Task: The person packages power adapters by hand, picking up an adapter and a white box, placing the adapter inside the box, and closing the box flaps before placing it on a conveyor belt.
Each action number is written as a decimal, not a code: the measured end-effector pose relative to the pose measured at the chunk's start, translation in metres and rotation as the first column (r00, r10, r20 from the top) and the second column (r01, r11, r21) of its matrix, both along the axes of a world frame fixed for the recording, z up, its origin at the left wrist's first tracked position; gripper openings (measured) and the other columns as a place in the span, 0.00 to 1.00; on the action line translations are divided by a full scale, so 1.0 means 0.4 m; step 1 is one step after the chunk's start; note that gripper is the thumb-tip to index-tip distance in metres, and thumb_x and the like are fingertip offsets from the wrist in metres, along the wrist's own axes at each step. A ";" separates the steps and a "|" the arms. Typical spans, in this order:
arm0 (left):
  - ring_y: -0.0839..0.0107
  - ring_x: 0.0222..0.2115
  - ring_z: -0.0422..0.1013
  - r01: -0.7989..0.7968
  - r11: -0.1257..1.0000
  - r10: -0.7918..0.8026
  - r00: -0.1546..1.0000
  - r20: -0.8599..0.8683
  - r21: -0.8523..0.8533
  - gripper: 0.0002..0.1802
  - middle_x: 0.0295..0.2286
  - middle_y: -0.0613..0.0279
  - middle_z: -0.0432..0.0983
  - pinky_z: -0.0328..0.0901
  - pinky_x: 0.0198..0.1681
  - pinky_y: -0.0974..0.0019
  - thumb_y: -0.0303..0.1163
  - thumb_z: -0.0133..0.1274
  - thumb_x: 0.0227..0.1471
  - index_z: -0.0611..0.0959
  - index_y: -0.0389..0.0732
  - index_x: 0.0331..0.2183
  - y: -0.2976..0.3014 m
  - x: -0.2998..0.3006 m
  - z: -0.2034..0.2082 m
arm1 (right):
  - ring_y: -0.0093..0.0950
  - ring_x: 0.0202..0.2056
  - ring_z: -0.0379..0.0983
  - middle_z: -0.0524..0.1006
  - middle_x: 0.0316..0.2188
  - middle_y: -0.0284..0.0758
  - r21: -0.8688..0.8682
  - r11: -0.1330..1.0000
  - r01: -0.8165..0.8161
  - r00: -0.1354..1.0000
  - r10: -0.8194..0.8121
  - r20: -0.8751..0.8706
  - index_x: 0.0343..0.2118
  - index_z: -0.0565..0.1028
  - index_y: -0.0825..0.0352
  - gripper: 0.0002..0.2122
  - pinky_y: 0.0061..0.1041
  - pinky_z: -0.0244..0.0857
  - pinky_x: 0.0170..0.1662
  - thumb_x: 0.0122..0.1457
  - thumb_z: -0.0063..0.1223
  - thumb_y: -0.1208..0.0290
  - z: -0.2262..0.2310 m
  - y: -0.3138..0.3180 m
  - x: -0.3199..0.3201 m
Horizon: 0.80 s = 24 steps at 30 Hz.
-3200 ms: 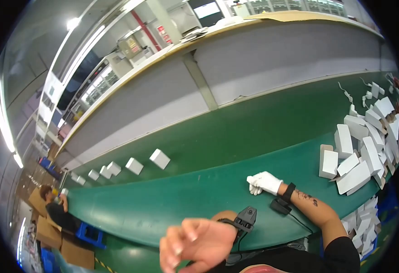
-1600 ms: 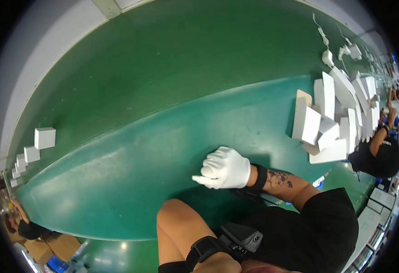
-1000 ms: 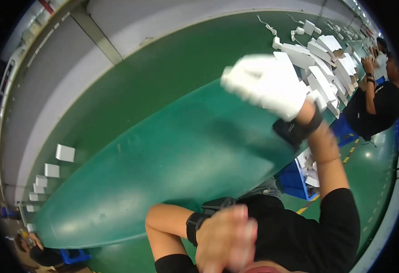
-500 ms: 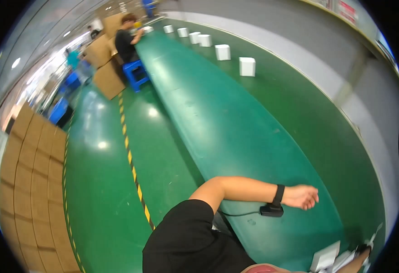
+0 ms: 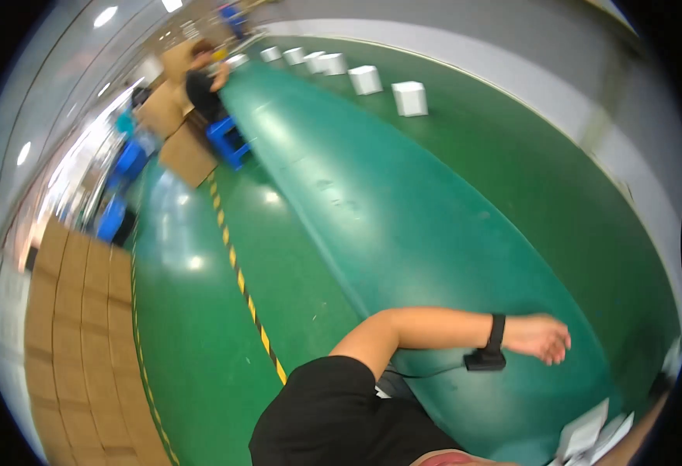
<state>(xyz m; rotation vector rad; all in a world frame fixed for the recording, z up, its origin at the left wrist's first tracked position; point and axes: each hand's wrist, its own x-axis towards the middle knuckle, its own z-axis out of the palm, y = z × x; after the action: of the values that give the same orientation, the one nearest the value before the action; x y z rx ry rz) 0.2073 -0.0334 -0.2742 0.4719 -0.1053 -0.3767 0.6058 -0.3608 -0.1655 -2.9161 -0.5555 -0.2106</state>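
Head view: white cardboard cartons (image 5: 583, 433) lie at four o'clock on the long green bench (image 5: 349, 198). Beside them, the right hand (image 5: 672, 363) blurs at the rim; its grip I cannot tell. At their eleven o'clock is the bare left hand (image 5: 539, 338), grip half-spread, fingers loosely bent. Small white boxes (image 5: 410, 99) stand toward twelve; a seated person (image 5: 201, 89), toward eleven.

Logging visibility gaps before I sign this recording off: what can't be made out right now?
All in the head view:
- Right hand: blurred and cut by the dark rim; its grip is unclear.
- White boxes: number unclear, partly behind the right forearm.
- Whatever the co-worker handles: too small and blurred.
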 end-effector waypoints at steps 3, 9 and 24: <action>0.67 0.33 0.75 -0.062 0.998 0.061 0.997 0.041 0.018 0.17 0.32 0.55 0.78 0.70 0.38 0.64 0.39 0.47 0.59 0.76 0.36 0.41 0.036 -0.011 -0.008 | 0.17 0.30 0.65 0.69 0.28 0.26 0.230 0.964 -0.130 0.991 0.136 -0.012 0.45 0.72 0.67 0.15 0.19 0.61 0.31 0.58 0.46 0.65 0.122 0.140 -0.241; 0.57 0.56 0.59 -0.155 0.971 0.185 0.969 0.162 -0.181 0.39 0.59 0.46 0.53 0.57 0.56 0.57 0.62 0.43 0.52 0.64 0.45 0.55 0.044 -0.015 0.159 | 0.27 0.35 0.69 0.72 0.28 0.29 0.162 0.877 -0.453 0.874 0.473 -0.113 0.38 0.73 0.64 0.10 0.28 0.60 0.45 0.53 0.51 0.68 0.233 0.320 -0.829; 0.80 0.17 0.52 -0.127 0.915 0.137 0.991 0.002 0.383 0.20 0.17 0.72 0.51 0.52 0.20 0.76 0.48 0.36 0.63 0.71 0.40 0.34 -0.220 -0.106 0.347 | 0.33 0.41 0.72 0.73 0.39 0.38 0.288 -0.672 0.682 0.731 0.634 -0.252 0.44 0.68 0.66 0.13 0.31 0.69 0.46 0.60 0.49 0.64 -0.033 0.176 -1.198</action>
<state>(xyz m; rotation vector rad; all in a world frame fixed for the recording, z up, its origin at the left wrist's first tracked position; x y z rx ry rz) 0.1647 -0.1212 -0.1354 0.8565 0.0272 -0.2689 0.1264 -0.2905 -0.1786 -0.2865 0.2502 0.3318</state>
